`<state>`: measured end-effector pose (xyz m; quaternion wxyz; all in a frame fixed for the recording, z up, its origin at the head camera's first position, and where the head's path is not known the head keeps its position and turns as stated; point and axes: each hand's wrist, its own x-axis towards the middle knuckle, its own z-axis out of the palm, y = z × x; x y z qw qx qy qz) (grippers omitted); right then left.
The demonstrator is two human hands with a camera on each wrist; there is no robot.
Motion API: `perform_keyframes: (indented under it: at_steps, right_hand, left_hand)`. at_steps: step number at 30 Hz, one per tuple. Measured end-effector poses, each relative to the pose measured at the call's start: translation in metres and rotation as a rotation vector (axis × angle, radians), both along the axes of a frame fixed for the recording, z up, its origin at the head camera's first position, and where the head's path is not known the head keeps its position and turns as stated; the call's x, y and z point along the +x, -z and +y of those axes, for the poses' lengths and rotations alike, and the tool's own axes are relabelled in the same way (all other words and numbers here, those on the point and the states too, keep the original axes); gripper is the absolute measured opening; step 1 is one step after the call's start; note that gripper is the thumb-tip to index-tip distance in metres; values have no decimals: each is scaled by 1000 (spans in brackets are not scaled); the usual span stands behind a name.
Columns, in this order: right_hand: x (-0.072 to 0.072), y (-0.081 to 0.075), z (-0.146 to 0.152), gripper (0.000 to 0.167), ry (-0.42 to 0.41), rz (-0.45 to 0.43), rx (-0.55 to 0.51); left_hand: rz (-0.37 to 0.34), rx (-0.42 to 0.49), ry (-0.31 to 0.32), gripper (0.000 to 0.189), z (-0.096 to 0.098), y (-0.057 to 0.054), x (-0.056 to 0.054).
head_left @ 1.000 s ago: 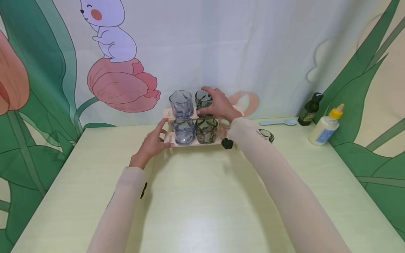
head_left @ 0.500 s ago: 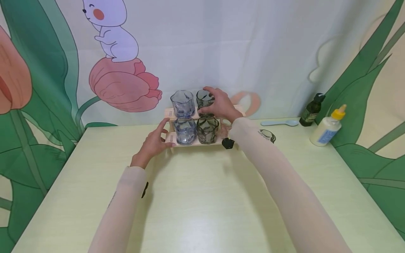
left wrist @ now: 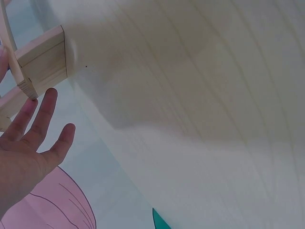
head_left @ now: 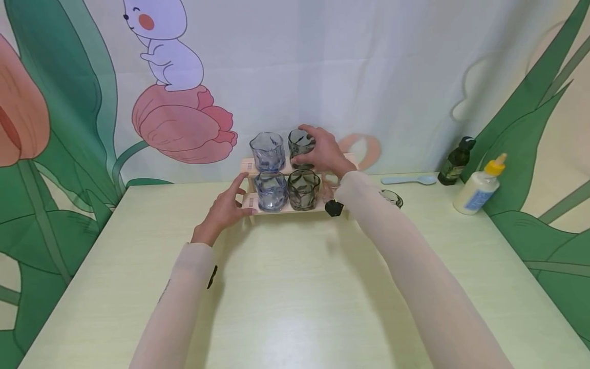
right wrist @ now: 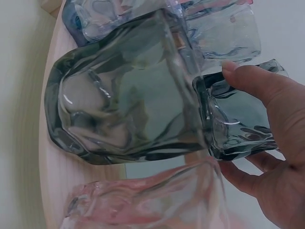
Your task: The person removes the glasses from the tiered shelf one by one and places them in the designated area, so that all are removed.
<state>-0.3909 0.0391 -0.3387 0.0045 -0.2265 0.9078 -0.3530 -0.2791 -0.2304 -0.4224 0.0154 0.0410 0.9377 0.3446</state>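
Observation:
My right hand [head_left: 324, 151] grips a dark grey wavy glass [head_left: 298, 143] at the upper tier of a small wooden rack [head_left: 248, 166]. In the right wrist view, thumb and fingers wrap that glass from opposite sides. My left hand [head_left: 224, 207] touches the rack's left end, thumb at the lower shelf; straight, spread fingers [left wrist: 45, 112] show in the left wrist view. A blue glass [head_left: 268, 151] stands beside the held one. On the lower tier are another blue glass [head_left: 271, 192], a grey glass [head_left: 303, 190] and a pink glass [right wrist: 157, 195], partly hidden by the right sleeve.
Right of the rack, a greenish glass [head_left: 392, 197] is partly behind the right forearm. Farther right lie a pale blue spoon [head_left: 408, 180], a dark bottle [head_left: 454, 164] and a yellow-capped white bottle [head_left: 477, 189]. A printed curtain [head_left: 392, 92] hangs behind the table [head_left: 286, 287].
The whole head view shifts slightly to the right. Both hands keep nearly the same places on the grey glass and the rack.

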Motion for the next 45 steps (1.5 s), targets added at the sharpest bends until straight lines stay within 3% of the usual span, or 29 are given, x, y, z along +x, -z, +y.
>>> perform_keyframes:
  at_steps: [21,29,45]
  right_hand:
    - [9,-18,40,89,14,66,-21]
    - [11,-19,66,89,44,73,-41]
    - [24,-18,102,87,71,95,-49]
  left_hand:
    - [1,-1,-2,101,2,3,-2]
    - [27,-11,14,100,0,4,-3]
    - [7,-13,-2,100,2,3,-2]
